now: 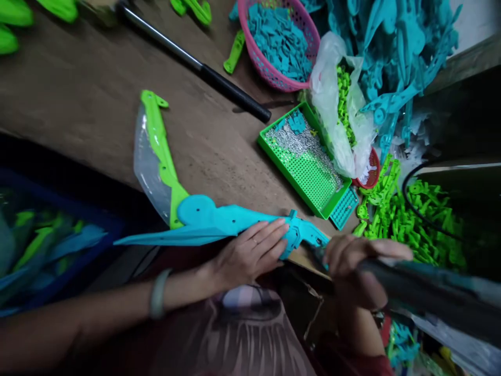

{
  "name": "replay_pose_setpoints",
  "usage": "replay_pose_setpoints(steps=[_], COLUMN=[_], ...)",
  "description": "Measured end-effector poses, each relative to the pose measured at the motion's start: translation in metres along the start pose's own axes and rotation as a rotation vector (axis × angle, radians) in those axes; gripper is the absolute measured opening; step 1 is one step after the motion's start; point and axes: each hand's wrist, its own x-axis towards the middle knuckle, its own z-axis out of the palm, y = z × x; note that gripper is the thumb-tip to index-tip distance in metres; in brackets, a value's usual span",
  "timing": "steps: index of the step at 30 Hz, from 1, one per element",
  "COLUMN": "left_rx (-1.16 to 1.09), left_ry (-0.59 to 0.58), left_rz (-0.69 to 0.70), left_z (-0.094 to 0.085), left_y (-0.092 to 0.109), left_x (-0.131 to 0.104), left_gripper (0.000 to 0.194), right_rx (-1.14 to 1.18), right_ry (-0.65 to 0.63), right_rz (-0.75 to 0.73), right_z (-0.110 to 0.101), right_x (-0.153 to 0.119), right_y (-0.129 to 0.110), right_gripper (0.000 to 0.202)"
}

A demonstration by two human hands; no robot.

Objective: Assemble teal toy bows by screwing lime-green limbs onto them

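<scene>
A long blue and green plastic toy (230, 222) lies along the table's near edge, with a translucent grey blade piece (151, 162) on its green end at the left. My left hand (256, 249) rests on the blue body near its right end, fingers together and pressing it. At the toy's right tip, my right hand (358, 266) is wrapped round a dark, thick tool (434, 292), whose tip meets the blue plastic. The tool is blurred. Right of the toy's middle stands a green basket (291, 180) of small metal screws and some blue pieces.
A metal bar with black grip (235, 93) lies across the table (78, 99). At the back are a pink basket (258, 62) of blue pieces and a plastic bag (324, 68). Green parts (426, 224) pile up at the right, beneath hanging blue parts (407, 47).
</scene>
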Motion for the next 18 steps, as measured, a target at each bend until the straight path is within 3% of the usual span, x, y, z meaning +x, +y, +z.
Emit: replay_pose_setpoints(steps=[2,3,5,7,9,11,14,18], left_rx=[-0.167,-0.294,-0.605,-0.894,-1.100,-1.215,-1.263,-1.271], left_ry=[0.047,0.071,0.121,0.244,0.396,0.465,0.479,0.553], left_rz=[-0.054,-0.161,-0.627,-1.173,-1.482,-1.533,-1.501,-1.506], left_z=[-0.015,-0.024,-0.042,-0.059,-0.071,-0.079,-0.082,-0.083], left_y=[0.011,0.017,0.023,0.023,0.016,0.007,-0.001,0.007], left_x=[-0.023,-0.037,-0.061,-0.072,-0.067,-0.051,-0.034,-0.043], left_gripper=[0.022,0.016,0.006,0.019,0.031,0.040,0.038,0.033], right_rx=[0.077,0.104,0.118,0.091,0.006,-0.069,-0.071,-0.034], right_ry=[0.183,0.248,0.292,0.347,0.461,0.572,0.590,0.624], right_rz=[-0.101,-0.114,-0.058,-0.038,-0.070,-0.106,-0.052,-0.022], right_z=[-0.006,-0.008,-0.011,-0.013,-0.015,-0.015,-0.015,-0.017], right_x=[0.014,0.019,0.024,0.023,0.020,0.019,0.018,0.016], right_y=[-0.004,-0.004,0.001,0.007,0.011,0.009,0.001,-0.003], right_gripper=[0.030,0.030,0.029,0.029,0.030,0.031,0.031,0.033])
